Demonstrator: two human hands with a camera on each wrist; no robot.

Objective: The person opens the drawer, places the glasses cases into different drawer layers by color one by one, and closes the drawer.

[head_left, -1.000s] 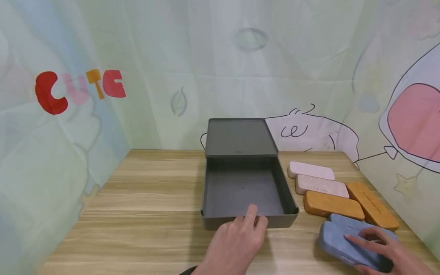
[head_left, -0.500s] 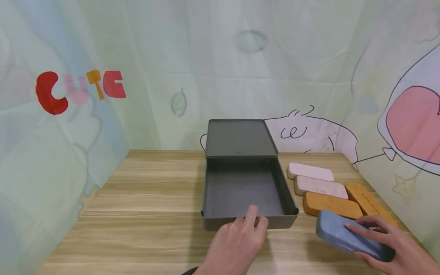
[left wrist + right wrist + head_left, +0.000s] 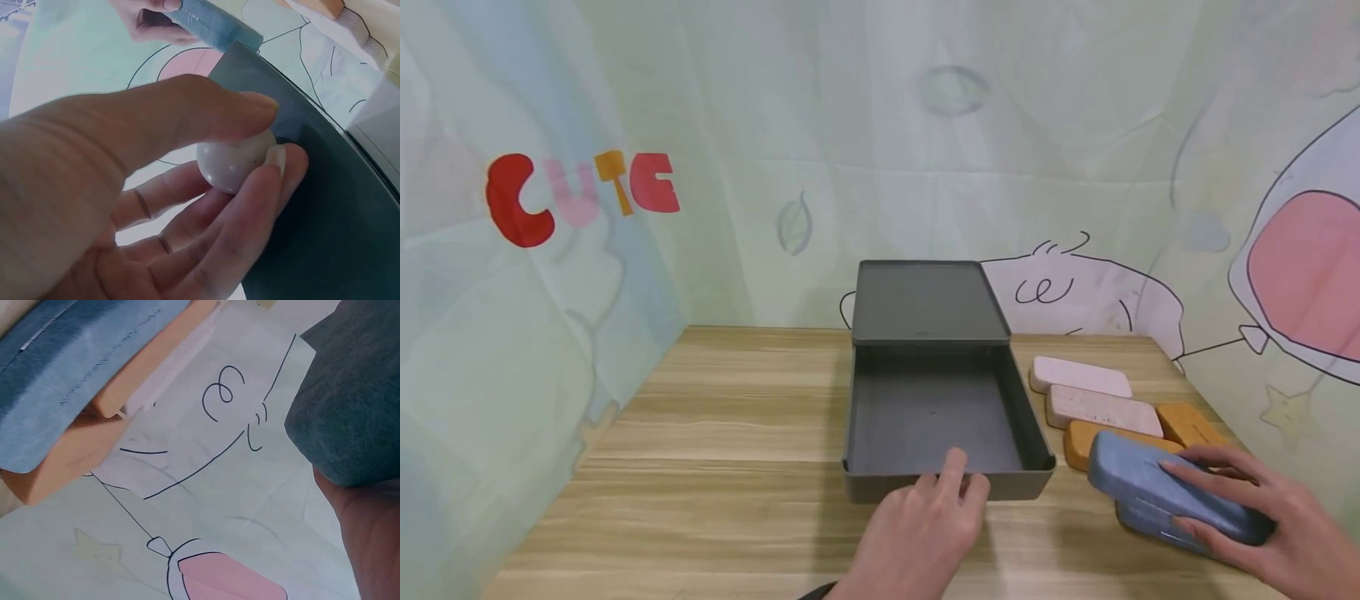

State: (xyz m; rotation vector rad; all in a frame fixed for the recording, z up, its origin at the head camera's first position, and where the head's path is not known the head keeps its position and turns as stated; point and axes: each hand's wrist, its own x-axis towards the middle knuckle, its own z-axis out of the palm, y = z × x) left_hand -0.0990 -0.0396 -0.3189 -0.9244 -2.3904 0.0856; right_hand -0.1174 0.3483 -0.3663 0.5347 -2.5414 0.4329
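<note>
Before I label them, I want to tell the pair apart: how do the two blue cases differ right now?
The held blue case is gripped by the right hand, above the table; the lower blue case lies on it, ungripped.
In the head view, the held blue case shows much of its top, while the lower blue case is largely covered.
Both are blue.

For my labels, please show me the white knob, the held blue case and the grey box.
White knob (image 3: 226, 165): left wrist view, rounded side.
Held blue case (image 3: 1153, 482): head view, upper face.
Grey box (image 3: 917, 396): head view, inside floor.
</note>
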